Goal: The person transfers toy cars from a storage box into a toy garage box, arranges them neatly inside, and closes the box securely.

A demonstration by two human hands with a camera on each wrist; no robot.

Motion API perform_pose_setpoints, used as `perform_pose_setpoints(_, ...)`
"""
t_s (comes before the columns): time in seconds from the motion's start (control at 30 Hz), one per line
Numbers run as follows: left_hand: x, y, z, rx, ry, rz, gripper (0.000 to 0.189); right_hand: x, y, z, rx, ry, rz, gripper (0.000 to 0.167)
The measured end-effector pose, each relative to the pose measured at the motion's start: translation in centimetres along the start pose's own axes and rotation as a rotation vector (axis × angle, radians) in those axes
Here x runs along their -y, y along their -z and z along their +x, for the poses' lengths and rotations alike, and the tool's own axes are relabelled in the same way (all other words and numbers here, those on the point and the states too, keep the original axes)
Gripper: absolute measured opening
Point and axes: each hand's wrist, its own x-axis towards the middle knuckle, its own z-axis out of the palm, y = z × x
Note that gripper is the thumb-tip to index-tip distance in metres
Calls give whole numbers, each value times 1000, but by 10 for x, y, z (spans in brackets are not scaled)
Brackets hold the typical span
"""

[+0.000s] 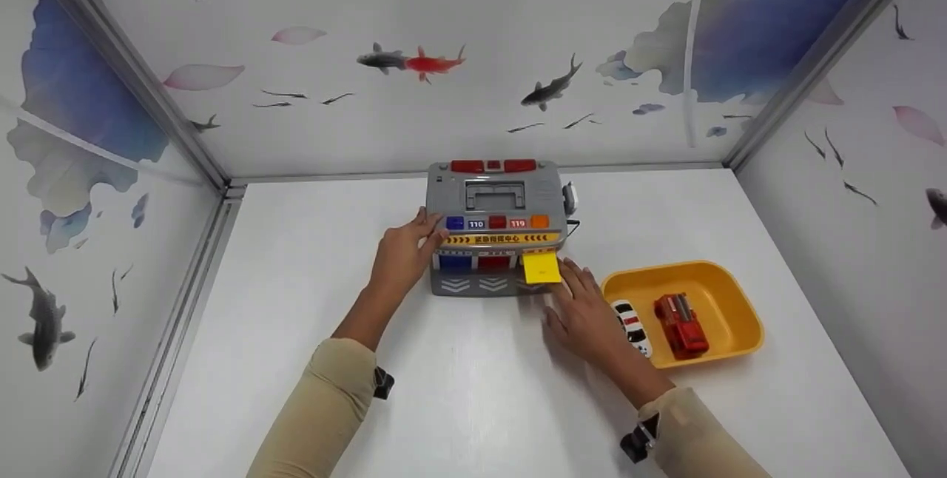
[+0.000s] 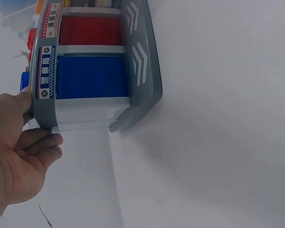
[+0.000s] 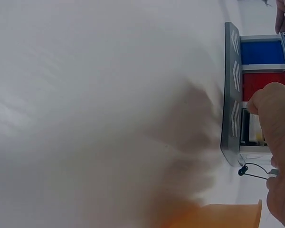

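Observation:
A grey toy emergency station stands at the back of the white table. My left hand grips its front left corner, thumb on top and fingers curled beneath, as the left wrist view shows. The blue door and red door are down. The yellow door is swung up at the front right. Beside that door is my right hand, fingers extended toward the opening. In the right wrist view, a pale object shows inside the dark third bay, partly hidden by the hand.
A yellow bin sits to the right of my right hand. It holds a red toy fire truck and a white toy car. A handset with a black cord hangs on the station's right side. Printed panels enclose the table.

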Motion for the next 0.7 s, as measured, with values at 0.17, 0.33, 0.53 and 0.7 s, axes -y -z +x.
perform_pose_setpoints(0.17, 0, 0, 1, 1, 10, 2, 54, -5, 10, -3, -38, 8, -9, 60)
perform_pose_setpoints(0.33, 1, -1, 1, -1, 13, -5, 54, -6, 21, 2, -159, 13, 10, 50)
perform_pose_setpoints(0.53, 0, -1, 0, -5, 11, -2, 53, -5, 29, 12, -271, 7, 16, 48)
perform_pose_setpoints(0.7, -1, -1, 0, 0, 15, 6, 55, -2, 32, 18, -300, 31, -44, 59)
